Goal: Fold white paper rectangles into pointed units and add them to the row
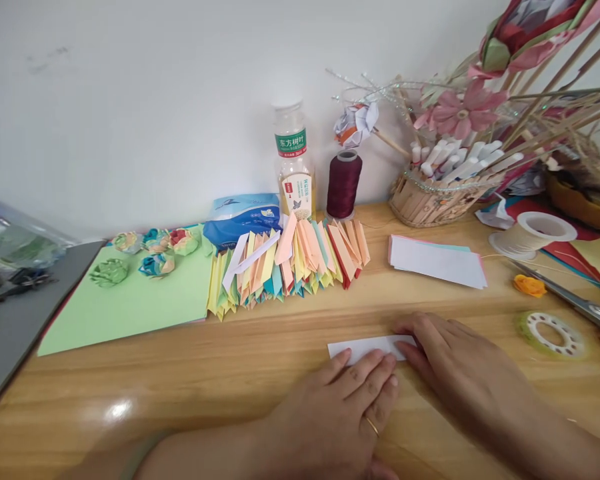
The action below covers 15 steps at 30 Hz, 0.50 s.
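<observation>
A narrow white strip of paper (367,347), apparently folded, lies on the wooden table in front of me. Flat across its lower edge rest the outstretched fingers of my left hand (350,407), which wears a ring. My right hand (450,360) has its thumb and index finger closed around the strip's right end, hiding that corner. Behind it sits a stack of rectangular paper slips (437,261), white on top. To the left of that stack stands a long row of folded coloured paper pieces (300,263).
Green paper (130,320) bearing several paper flowers lies left. A blue tissue pack (240,217), bottle (291,147) and maroon thread spool (345,183) stand by the wall. Rightward are a marker basket (435,200), white spool (533,233), scissors (575,297) and tape roll (553,333).
</observation>
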{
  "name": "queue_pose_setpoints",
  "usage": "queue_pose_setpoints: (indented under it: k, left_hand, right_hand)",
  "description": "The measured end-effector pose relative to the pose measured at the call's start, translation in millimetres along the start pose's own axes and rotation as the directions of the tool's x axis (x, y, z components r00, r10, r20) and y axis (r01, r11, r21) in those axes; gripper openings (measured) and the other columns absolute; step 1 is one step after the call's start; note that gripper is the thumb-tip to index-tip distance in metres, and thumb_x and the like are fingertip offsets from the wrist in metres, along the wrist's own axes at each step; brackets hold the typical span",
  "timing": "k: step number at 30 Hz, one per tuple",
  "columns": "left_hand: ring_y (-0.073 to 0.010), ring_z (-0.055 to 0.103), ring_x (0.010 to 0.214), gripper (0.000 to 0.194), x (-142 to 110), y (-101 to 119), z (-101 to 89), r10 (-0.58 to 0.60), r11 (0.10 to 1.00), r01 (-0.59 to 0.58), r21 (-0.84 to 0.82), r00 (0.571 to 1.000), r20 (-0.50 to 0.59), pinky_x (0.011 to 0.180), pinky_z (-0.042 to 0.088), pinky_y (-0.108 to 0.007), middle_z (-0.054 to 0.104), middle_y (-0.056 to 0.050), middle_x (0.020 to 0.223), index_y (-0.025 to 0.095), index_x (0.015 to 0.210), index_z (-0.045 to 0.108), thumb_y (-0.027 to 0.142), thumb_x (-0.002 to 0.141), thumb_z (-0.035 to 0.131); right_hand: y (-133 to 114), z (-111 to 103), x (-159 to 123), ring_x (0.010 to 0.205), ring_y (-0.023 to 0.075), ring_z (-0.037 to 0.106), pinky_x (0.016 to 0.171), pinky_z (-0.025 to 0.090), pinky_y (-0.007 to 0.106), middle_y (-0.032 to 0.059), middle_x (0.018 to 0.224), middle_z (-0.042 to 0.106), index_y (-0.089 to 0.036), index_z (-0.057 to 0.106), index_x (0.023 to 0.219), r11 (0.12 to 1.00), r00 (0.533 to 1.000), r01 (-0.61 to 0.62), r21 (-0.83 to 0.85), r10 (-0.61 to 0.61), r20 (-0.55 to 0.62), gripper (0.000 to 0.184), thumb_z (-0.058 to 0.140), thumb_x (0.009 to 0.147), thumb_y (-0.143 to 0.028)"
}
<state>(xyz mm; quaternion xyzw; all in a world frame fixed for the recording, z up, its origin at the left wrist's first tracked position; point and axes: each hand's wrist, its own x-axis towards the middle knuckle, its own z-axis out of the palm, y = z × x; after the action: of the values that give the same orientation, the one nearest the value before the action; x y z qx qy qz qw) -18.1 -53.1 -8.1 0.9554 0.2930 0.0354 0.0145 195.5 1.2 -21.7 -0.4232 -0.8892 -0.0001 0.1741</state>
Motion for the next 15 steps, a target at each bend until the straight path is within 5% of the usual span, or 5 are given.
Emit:
queue_pose_setpoints:
  k: [15]
  left_hand:
    - [-0.022,0.024,0.136,0.067,0.3,-2.1,-2.7,0.007,0.999,-0.006,-0.04,0.999,0.033,0.109,0.024,-0.033,0.029,-0.013,0.145,0.006,0.136,0.035,0.055,0.094,0.021]
  right_hand:
    - [-4.4,-3.5,-0.1,0.062,0.0223,0.06,0.056,0.044,0.032,0.0074,0.069,0.062,-0.017,0.049,0.086,0.995,1.0,0.001,-0.099,0.0,0.011,0.023,0.028,0.094,-0.025]
